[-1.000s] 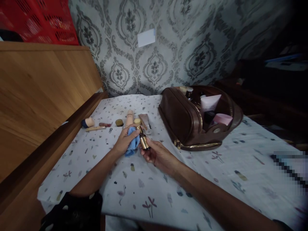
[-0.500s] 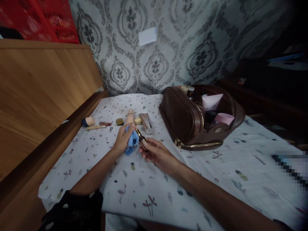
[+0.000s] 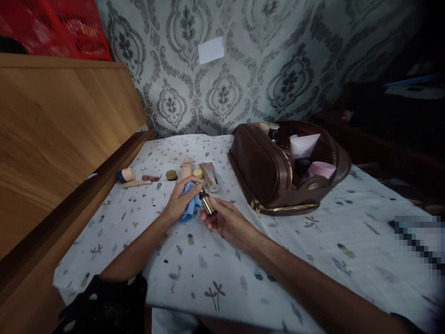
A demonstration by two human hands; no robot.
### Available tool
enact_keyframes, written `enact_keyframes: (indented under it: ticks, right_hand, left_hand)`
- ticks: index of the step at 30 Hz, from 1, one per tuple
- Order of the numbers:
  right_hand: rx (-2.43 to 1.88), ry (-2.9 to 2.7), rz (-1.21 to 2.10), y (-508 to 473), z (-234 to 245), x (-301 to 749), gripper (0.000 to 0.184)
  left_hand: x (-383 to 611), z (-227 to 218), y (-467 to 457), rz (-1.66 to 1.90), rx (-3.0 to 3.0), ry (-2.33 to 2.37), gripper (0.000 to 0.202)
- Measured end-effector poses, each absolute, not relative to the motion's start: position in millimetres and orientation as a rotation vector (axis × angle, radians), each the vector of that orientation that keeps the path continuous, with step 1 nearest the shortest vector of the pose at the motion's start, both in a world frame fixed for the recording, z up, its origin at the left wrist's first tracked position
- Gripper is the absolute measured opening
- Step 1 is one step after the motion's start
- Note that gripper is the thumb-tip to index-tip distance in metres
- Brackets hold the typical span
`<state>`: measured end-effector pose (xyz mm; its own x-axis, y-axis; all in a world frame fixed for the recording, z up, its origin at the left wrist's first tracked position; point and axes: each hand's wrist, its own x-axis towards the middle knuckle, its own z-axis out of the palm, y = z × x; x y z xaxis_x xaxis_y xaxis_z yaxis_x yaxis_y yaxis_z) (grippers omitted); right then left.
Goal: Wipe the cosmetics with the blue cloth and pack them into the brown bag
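My left hand (image 3: 181, 199) is closed around a crumpled blue cloth (image 3: 191, 208), its fingertips at the gold neck of a small dark bottle (image 3: 207, 204). The bottle's lower end rests in the fingers of my right hand (image 3: 225, 220), which grip it from the right. Both hands are above the printed cloth on the table. Just beyond them lie a peach tube (image 3: 186, 168), a small cream-coloured jar (image 3: 198, 173) and a beige squeeze tube (image 3: 209, 176) with a clear cap. Farther left is a round olive-coloured pot (image 3: 171, 175).
An open brown leather toiletry bag (image 3: 264, 162) stands right of the hands, with tubes and bottles inside. At the left lie a makeup brush (image 3: 126, 175) and thin sticks (image 3: 137, 183). A wooden panel (image 3: 62, 125) borders the left side; a red crate (image 3: 69, 28) sits on top.
More of the bottle's body now shows between my hands, and my left fingers have moved onto its neck. The view has shifted slightly.
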<state>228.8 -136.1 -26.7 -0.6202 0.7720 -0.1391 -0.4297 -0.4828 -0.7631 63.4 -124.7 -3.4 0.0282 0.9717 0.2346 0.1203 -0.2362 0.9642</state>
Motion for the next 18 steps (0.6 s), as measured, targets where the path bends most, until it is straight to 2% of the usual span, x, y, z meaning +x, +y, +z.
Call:
enact_keyframes:
  ticks: [7, 13, 18]
  right_hand:
    - [-0.633, -1.082, 2.088, -137, -28, 228, 0.049]
    - [-0.714, -1.259, 1.783, -132, -32, 228, 0.041]
    - [-0.746, -1.335, 1.567, -128, -38, 228, 0.047]
  left_hand:
    - [64, -3, -126, 1.292, 1.477, 1.247, 0.054]
    - [71, 4, -133, 1.328, 1.684, 1.346, 0.054]
    - [75, 1, -139, 1.286, 1.684, 1.297, 0.054]
